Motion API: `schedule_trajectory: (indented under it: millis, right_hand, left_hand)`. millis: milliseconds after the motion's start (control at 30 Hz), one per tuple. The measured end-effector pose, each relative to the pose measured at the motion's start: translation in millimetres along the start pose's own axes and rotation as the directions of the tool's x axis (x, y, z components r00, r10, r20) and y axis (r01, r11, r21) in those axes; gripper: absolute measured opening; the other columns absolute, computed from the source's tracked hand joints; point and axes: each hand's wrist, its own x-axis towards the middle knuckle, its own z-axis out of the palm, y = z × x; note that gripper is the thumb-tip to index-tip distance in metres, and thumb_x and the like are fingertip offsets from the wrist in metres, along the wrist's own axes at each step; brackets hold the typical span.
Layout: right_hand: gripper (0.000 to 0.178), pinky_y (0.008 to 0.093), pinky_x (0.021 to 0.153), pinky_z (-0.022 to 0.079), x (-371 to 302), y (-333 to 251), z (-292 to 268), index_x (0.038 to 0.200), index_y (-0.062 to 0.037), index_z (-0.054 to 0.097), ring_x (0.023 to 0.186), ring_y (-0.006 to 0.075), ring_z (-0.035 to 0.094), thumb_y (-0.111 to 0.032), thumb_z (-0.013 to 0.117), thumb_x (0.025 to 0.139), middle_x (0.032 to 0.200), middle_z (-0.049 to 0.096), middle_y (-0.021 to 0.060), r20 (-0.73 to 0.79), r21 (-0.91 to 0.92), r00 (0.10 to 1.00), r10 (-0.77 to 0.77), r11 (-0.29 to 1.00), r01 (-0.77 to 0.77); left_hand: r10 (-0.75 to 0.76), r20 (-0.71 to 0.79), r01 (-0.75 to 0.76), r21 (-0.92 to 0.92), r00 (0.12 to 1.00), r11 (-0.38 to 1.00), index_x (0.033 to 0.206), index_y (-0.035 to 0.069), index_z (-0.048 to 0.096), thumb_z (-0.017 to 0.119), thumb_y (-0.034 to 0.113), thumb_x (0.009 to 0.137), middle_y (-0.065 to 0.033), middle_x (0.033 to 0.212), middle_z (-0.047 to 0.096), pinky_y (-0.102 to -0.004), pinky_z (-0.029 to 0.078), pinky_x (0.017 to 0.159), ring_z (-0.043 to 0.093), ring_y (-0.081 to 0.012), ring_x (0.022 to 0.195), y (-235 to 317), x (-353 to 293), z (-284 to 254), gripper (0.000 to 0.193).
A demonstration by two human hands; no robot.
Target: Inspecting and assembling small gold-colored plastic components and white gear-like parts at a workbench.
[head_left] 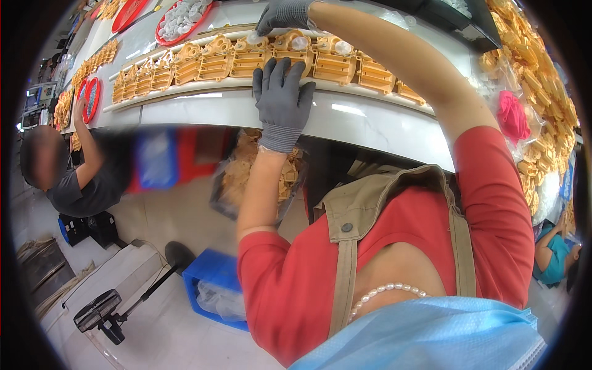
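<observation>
A row of yellow plastic housings lies between two white rails on the bench. My left hand, in a grey glove, rests on one housing near the front rail, its fingers stretched and apart. Over the back rail, my right hand, gloved alike, bends its fingers down and together; the top edge cuts it off and what it grips is hidden. Close to its fingertips is a white round part on a housing. Another white round part sits in the housing just right of it.
A red tray of white parts stands behind the rails. Yellow pieces are heaped at the right, with a pink bundle beside them. A bag of yellow parts hangs below the bench edge. A co-worker reaches in at left.
</observation>
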Motion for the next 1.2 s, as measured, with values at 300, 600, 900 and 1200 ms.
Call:
schedule_trajectory:
  millis: [300,600,900,1200]
  right_hand:
    - [0.039,0.0426,0.074,0.052,5.7,-2.7,14.1,0.086,-0.0084,0.077,0.077,0.0319,0.068,-0.044,0.069,0.074,0.090,0.073,0.0187,0.041,-0.392,0.997,-0.072,0.916,0.083]
    - [0.034,0.0406,0.074,0.053,-40.6,-15.1,-13.9,0.104,-0.0119,0.076,0.079,0.0299,0.069,-0.032,0.068,0.078,0.086,0.073,0.0174,-0.006,0.183,0.958,-0.287,0.941,0.284]
    - [0.018,0.0473,0.075,0.054,-60.6,-17.5,-6.4,0.088,-0.0125,0.076,0.082,0.0369,0.069,-0.024,0.068,0.076,0.087,0.072,0.0159,-0.206,-0.311,0.842,-0.498,0.850,0.426]
    - [0.023,0.0382,0.079,0.055,-129.9,32.8,-75.6,0.099,-0.0045,0.074,0.087,0.0306,0.071,-0.023,0.070,0.086,0.094,0.073,0.0169,-0.343,-0.037,0.877,-0.335,0.938,0.344]
  left_hand:
    - [0.012,-0.051,-0.012,-0.008,0.999,1.000,0.115,0.009,0.070,0.073,0.025,0.083,-0.0142,0.126,0.065,-0.0500,0.037,0.110,0.057,-0.0381,0.121,0.4,-0.1,-2.6,0.036]
    - [0.008,-0.060,-0.009,-0.011,0.998,1.000,0.116,0.011,0.070,0.073,0.025,0.083,-0.0136,0.126,0.065,-0.0494,0.037,0.110,0.057,-0.0370,0.121,-2.8,0.0,-1.6,0.036]
    - [0.013,-0.049,-0.014,-0.034,0.999,0.999,0.120,0.012,0.066,0.070,0.023,0.082,-0.0148,0.123,0.063,-0.0519,0.033,0.112,0.055,-0.0373,0.122,-0.3,1.0,-0.3,0.039]
    - [-0.169,-0.094,0.183,0.164,0.981,0.969,0.129,0.012,0.063,0.066,0.045,0.088,-0.0173,0.141,0.052,-0.0633,0.019,0.115,0.042,-0.0410,0.136,-14.8,-10.1,-0.5,0.053]
